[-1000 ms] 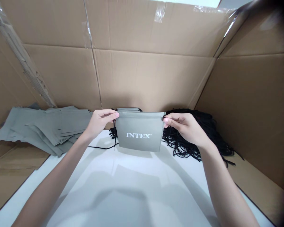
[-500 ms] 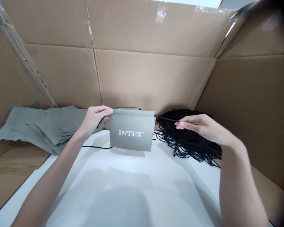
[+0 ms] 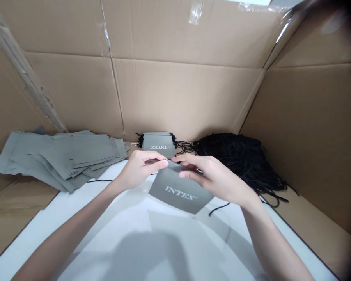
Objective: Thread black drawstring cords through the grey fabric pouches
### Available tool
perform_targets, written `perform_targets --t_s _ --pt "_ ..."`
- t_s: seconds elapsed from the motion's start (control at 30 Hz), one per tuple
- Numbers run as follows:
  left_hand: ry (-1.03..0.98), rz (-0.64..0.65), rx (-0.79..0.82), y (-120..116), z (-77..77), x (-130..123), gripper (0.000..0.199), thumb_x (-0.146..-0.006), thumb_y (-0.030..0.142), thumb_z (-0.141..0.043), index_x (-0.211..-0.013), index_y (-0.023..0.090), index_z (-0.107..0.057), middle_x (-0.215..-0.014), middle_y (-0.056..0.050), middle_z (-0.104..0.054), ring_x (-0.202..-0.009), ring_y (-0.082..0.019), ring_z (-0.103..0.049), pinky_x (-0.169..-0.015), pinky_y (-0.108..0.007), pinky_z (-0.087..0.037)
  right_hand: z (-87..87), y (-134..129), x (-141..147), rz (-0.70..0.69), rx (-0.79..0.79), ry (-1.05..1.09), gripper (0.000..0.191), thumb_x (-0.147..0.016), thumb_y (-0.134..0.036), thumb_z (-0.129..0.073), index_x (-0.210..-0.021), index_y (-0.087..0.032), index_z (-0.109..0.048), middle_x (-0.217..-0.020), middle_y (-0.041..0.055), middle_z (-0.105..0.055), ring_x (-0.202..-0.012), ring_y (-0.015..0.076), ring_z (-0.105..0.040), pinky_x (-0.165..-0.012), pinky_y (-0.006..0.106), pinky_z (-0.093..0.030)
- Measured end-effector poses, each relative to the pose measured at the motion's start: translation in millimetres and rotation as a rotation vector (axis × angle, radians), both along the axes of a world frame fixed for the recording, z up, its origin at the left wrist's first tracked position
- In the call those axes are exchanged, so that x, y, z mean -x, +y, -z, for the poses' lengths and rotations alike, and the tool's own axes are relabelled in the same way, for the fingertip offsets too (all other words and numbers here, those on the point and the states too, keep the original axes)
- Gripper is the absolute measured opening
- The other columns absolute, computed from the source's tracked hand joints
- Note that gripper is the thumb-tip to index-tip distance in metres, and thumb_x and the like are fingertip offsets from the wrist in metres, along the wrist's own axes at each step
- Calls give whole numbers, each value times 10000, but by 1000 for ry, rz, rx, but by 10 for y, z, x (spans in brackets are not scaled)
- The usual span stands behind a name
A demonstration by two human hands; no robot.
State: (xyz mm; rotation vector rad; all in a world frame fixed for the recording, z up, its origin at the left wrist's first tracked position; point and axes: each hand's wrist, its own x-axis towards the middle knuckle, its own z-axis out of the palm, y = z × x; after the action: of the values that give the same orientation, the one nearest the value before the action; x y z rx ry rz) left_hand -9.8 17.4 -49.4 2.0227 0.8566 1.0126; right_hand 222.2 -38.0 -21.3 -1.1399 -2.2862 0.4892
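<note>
The bag [image 3: 175,187] was above the near-middle part of the white table [image 3: 128,242], in front of the stack [image 3: 158,142], with its INTEX print facing the camera. Its long axis slanted, running from upper left down to lower right, and the print followed the same slope, right way up to the camera. The bottom edge pointed toward the person and somewhat left; the top edge pointed away and somewhat right, partly hidden by the right hand [image 3: 212,175].

The left hand [image 3: 143,168] pinched the bag's upper left corner narrowly between thumb and fingers. The right hand was over the upper right part, its thumb and forefinger standing moderately apart, with the fingertips close to the left hand's. Whether its other fingers touched the bag or a cord could not be told.

A black cord end [image 3: 218,209] showed just right of the bag, below the right hand; a loose cord [image 3: 99,180] showed behind the left forearm. The stack stood at the back, its print upside down to the camera, black ends at both sides. The grey pile [image 3: 61,156] lay at the left, the black heap [image 3: 236,156] at the right, with cardboard walls [image 3: 187,97] around.
</note>
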Motion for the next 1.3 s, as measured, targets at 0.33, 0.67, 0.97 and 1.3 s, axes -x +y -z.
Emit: perform_targets --t_s 0.33,0.67,0.97,1.3 --pt "-197 -79 58 53 51 -42 157 -788 313 -765 -880 189 -791 -898 -60 -774 -797 -185 -695 -702 -261 -570 72 60 25 -5 223 101 197 -962 -351 -568 -1079 -260 -438 -768 -52 -565 -648 136 -467 -604 247 -372" --pt "-323 -261 -210 -1 15 -35 77 -781 199 -764 -839 229 -805 -874 -20 -787 -814 -175 -721 -712 -248 -585 26 6 57 24 10 12 305 -995 -299 -504 -1271 -276 -377 -812 -33 -584 -645 147 -471 -639 255 -377" --pt "-388 -379 -580 -118 -11 -211 74 -848 200 -723 -824 234 -784 -883 -8 -783 -819 -167 -721 -738 -282 -586 -69 -102 -52 32 -126 38 234 -977 -246 -529 -1157 -279 -384 -889 -24 -641 -662 148 -507 -657 244 -392" --pt "-544 -247 -858 20 -441 -679 123 -833 112 -732 -844 226 -777 -836 7 -772 -766 -131 -707 -713 -237 -552 -130 -148 -373 230 -513 75 192 -989 -279 -521 -1172 -257 -466 -1044 26 -726 -804 204 -689 -652 270 -463"
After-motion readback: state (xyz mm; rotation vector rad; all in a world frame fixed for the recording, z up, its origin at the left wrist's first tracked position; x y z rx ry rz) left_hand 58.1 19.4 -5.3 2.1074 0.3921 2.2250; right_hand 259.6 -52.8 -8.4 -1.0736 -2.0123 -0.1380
